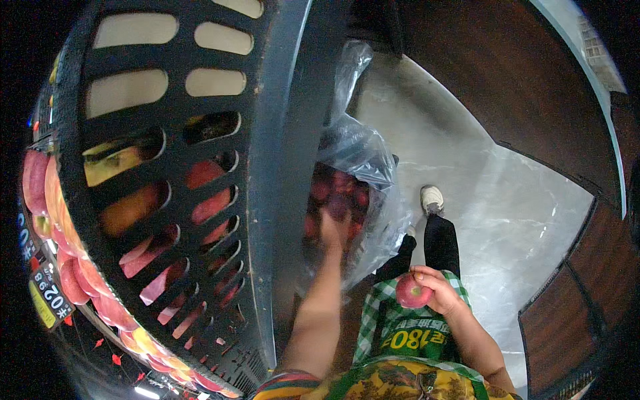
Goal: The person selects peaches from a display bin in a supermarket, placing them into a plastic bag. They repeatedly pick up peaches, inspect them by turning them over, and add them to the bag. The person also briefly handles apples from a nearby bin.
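Observation:
My right hand (442, 295) holds a red apple (414, 292) with a pale greenish end in front of my green checked apron (372, 312). My left hand (334, 227) reaches down among dark red apples (321, 189). They sit low beside the display, in a container lined with a clear plastic bag (365, 150). Shadow and motion blur the left fingers, so whether they grip an apple is unclear. The bag's open edge is bunched up along the far and right sides of the fruit.
A black slotted display crate (175, 55) rises on my left, with red and yellow fruit (210, 205) behind its slots. A price sign (50, 297) hangs at its outer side. Brown panelled stands (465, 65) border the grey floor (500, 215) on the right. My shoe (431, 198) is on that floor.

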Demonstrator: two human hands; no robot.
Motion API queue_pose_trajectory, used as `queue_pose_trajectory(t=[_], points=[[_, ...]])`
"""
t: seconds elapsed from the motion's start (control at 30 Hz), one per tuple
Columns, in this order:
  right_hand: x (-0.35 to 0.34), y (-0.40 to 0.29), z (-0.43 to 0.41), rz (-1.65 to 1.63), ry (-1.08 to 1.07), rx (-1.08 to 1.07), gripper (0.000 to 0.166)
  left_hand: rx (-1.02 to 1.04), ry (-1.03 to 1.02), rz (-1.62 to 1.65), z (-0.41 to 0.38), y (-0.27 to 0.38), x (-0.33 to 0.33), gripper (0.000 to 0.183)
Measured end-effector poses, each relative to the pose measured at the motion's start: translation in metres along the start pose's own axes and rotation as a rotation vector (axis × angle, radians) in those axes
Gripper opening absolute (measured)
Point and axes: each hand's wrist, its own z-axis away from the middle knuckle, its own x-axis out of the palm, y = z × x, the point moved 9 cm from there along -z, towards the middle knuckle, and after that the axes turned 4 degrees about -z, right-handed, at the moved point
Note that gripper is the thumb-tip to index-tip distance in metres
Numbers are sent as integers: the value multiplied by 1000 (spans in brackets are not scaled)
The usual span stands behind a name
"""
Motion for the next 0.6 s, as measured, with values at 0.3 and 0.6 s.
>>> queue_pose_trajectory(t=[0.3, 0.6], points=[[4, -4, 3, -35, -33, 35, 47, -164, -703, 1423, 28, -28, 19, 55], [-1, 2, 4, 19, -27, 13, 35, -153, -266, 911, -52, -57, 18, 68]])
